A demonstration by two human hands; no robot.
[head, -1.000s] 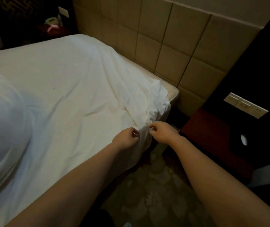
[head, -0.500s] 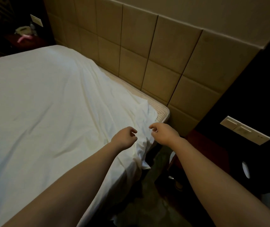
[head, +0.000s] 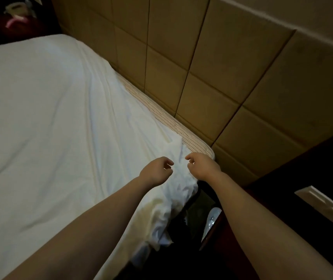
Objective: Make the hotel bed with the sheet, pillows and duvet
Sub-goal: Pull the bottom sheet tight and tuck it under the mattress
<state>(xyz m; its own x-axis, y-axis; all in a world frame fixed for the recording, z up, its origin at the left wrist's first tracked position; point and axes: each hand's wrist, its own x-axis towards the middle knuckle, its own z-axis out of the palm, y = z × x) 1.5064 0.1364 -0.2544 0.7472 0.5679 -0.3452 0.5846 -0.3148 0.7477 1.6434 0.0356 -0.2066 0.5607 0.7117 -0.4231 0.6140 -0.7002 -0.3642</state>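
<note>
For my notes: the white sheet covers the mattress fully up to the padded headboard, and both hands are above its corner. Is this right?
Not fully: the head view shows a bare striped strip of mattress between the sheet and the padded headboard. The left hand and right hand are above its corner, as you wrote.

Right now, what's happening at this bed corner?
A person is fitting the white sheet on the bed. The left hand and the right hand hover just above the bunched sheet corner by the headboard, fingers loosely curled and gripping nothing. The corner hangs untucked, and a strip of striped mattress shows bare along the headboard.
</note>
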